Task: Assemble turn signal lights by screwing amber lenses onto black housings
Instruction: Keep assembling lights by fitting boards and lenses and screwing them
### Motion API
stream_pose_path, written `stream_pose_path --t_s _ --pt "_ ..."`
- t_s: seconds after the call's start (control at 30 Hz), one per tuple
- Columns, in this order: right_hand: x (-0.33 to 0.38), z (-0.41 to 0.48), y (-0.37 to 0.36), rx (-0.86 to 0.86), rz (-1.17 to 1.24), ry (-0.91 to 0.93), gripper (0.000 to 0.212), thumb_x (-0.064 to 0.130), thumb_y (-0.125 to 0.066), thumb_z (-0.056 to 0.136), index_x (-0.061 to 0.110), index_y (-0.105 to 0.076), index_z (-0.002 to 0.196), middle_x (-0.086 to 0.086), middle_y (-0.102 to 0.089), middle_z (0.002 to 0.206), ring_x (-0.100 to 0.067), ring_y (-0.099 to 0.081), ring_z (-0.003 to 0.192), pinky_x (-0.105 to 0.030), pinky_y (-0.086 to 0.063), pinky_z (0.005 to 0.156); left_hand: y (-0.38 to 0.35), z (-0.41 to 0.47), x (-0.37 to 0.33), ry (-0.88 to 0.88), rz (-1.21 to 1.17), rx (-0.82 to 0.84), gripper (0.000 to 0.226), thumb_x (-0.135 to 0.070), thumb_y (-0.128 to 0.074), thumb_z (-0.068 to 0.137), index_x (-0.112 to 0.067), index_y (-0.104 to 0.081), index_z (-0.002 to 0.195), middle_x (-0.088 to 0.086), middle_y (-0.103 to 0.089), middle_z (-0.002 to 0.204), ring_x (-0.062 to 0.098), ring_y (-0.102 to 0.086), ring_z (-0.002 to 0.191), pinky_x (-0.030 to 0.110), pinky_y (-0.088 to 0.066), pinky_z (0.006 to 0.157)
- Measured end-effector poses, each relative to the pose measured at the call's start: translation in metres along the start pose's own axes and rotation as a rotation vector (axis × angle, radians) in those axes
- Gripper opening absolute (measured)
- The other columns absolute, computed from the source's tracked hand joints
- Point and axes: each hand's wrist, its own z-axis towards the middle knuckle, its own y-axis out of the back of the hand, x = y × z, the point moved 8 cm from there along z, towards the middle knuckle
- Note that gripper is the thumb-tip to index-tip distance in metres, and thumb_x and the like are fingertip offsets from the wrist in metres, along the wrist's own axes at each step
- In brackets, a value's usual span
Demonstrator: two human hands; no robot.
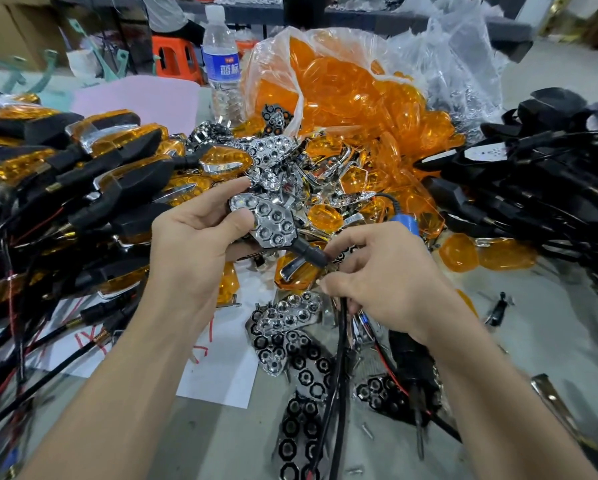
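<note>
My left hand (197,233) grips a black housing with a chrome honeycomb reflector (273,223) seated in it, face up, its black stem (308,252) pointing right. My right hand (380,278) pinches near the stem's end, and a black cable (339,344) hangs down from its fingers. Loose amber lenses (321,218) lie just behind the hands. A clear bag of amber lenses (342,84) stands further back. Bare black housings (532,174) are piled on the right.
Finished lights with amber lenses (117,157) are stacked on the left. Chrome reflectors (290,317) and small screws are scattered in front. A blue-handled tool (406,225) lies behind my right hand. A water bottle (221,60) stands at the back. White paper (221,372) covers part of the table.
</note>
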Motion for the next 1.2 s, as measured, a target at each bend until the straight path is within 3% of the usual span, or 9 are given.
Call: stream_pose_path --t_s 0.13,0.2,0.3,0.5,0.7,0.83,0.9,1.03,1.2 --pt "-0.006 -0.001 0.005 -0.076 -0.050 -0.074 0.015 0.030 -0.083 0.082 0.022 -0.071 0.078 0.002 -0.072 0.058 -0.018 -0.069 0.052 -0.027 -0.056 0.049 0.007 0.000 -0.001 -0.018 -0.009 -0.056 0.035 0.004 -0.068 0.094 -0.024 -0.078 0.114 -0.013 -0.076 0.085 0.008 -0.071 0.080 0.025 -0.062 0.069" --pt "-0.006 -0.002 0.001 -0.007 -0.061 -0.081 0.020 0.035 -0.079 0.085 0.019 -0.073 0.076 0.000 -0.072 0.059 -0.019 -0.071 0.055 -0.034 -0.058 0.056 0.010 0.000 -0.002 -0.028 -0.021 -0.079 0.036 0.003 -0.068 0.094 -0.023 -0.078 0.116 -0.009 -0.078 0.090 0.011 -0.072 0.085 0.025 -0.062 0.070" --pt "-0.001 -0.005 -0.009 0.116 0.039 -0.062 0.014 0.026 -0.072 0.093 0.017 -0.073 0.082 -0.005 -0.075 0.064 -0.015 -0.072 0.056 -0.028 -0.049 0.061 0.013 -0.001 -0.007 -0.053 -0.033 -0.109 0.037 0.006 -0.066 0.094 -0.015 -0.074 0.123 -0.011 -0.078 0.087 0.005 -0.072 0.079 0.023 -0.061 0.067" --pt "0.003 -0.001 0.010 -0.089 0.122 -0.009 0.020 0.008 -0.077 0.090 0.015 -0.071 0.072 0.002 -0.062 0.050 -0.005 -0.043 0.038 -0.016 -0.036 0.040 0.018 0.001 -0.006 0.007 -0.073 -0.117 0.036 0.006 -0.067 0.094 -0.015 -0.076 0.121 0.000 -0.079 0.101 0.017 -0.073 0.092 0.024 -0.061 0.067" --pt "0.010 -0.002 0.011 -0.186 -0.035 0.092 0.028 0.006 -0.077 0.086 0.015 -0.067 0.062 -0.005 -0.062 0.054 -0.006 -0.041 0.041 -0.013 -0.032 0.042 0.016 0.001 -0.009 -0.001 -0.060 -0.067 0.035 0.007 -0.065 0.095 -0.022 -0.077 0.111 0.003 -0.081 0.101 0.022 -0.077 0.092 0.027 -0.063 0.069" --pt "0.008 -0.001 0.005 -0.179 -0.132 0.092 0.030 0.007 -0.075 0.086 0.017 -0.065 0.060 0.008 -0.054 0.044 -0.005 -0.044 0.041 -0.018 -0.037 0.047 0.014 0.001 -0.011 -0.046 0.004 -0.030 0.037 0.007 -0.066 0.094 -0.019 -0.076 0.119 0.002 -0.080 0.094 0.017 -0.076 0.086 0.025 -0.062 0.070" --pt "0.007 -0.001 0.002 -0.180 -0.155 0.077 0.032 0.008 -0.076 0.087 0.019 -0.065 0.059 0.012 -0.053 0.043 -0.005 -0.046 0.041 -0.023 -0.042 0.051 0.011 -0.001 -0.014 -0.089 0.064 0.013 0.043 0.007 -0.070 0.091 -0.021 -0.074 0.124 -0.003 -0.080 0.096 0.013 -0.076 0.089 0.025 -0.062 0.076" --pt "0.006 -0.001 0.001 -0.169 -0.149 0.067 0.029 0.011 -0.076 0.088 0.018 -0.067 0.062 0.007 -0.058 0.046 -0.004 -0.046 0.041 -0.022 -0.042 0.051 0.007 -0.002 -0.016 -0.139 0.180 0.093 0.062 0.004 -0.084 0.076 -0.029 -0.072 0.128 -0.003 -0.073 0.129 0.018 -0.066 0.125 0.046 -0.052 0.108" --pt "0.000 0.001 -0.001 -0.167 -0.104 0.024 0.027 0.011 -0.074 0.089 0.017 -0.068 0.064 0.006 -0.055 0.044 -0.006 -0.045 0.039 -0.024 -0.043 0.049 0.008 0.001 -0.013 -0.136 0.199 0.103 0.069 0.005 -0.088 0.071 -0.035 -0.074 0.125 -0.003 -0.071 0.132 0.024 -0.061 0.132 0.052 -0.048 0.111"
